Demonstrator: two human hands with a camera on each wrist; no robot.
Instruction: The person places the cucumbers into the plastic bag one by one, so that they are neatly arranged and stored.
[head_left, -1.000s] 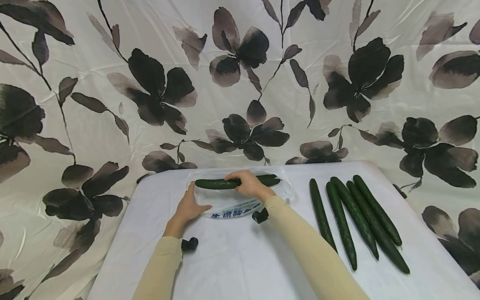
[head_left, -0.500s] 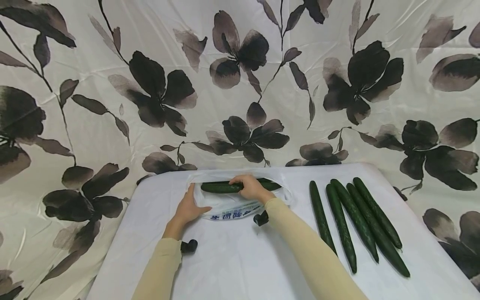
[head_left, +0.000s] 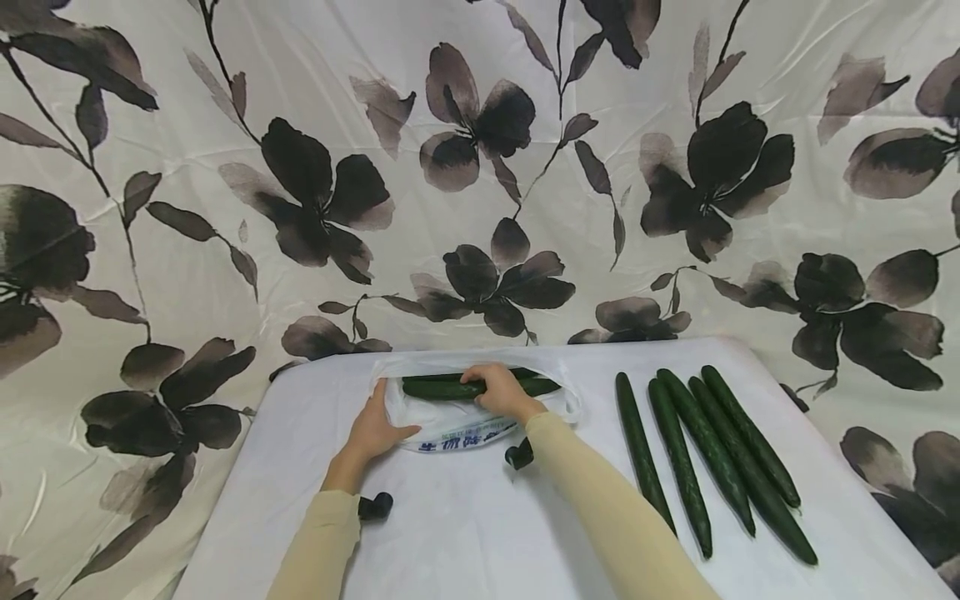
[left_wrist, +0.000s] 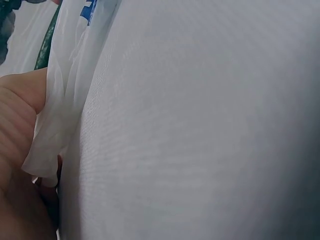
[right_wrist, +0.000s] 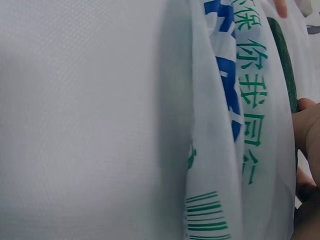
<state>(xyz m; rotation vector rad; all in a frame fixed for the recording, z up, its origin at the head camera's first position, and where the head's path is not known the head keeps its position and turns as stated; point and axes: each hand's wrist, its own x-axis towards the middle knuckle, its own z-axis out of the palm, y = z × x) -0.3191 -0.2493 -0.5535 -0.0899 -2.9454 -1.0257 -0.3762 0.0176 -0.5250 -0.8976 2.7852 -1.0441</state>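
Observation:
A white plastic bag (head_left: pixel 461 437) with blue and green print lies at the table's far edge, its mouth spread wide. My left hand (head_left: pixel 372 429) holds the mouth apart at the left, thumb and fingers stretched out. In the left wrist view the bag's film (left_wrist: pixel 67 95) hangs over the thumb. My right hand (head_left: pixel 501 392) grips a dark green cucumber (head_left: pixel 435 389) from above, lying crosswise within the bag's mouth. Just behind it shows another cucumber (head_left: pixel 525 372), partly covered by the hand. In the right wrist view the bag's printed side (right_wrist: pixel 265 150) stands in front of the fingers.
Several more cucumbers (head_left: pixel 693 471) lie side by side, slanted, on the right of the white-covered table (head_left: pixel 450 533). A floral curtain (head_left: pixel 480 183) hangs behind the table. Both forearms, each with a black wrist camera, reach in from the front.
The gripped cucumber has moved slightly right and down into the bag's mouth with my right hand. My left hand keeps its spread. The head view has tilted up a little.

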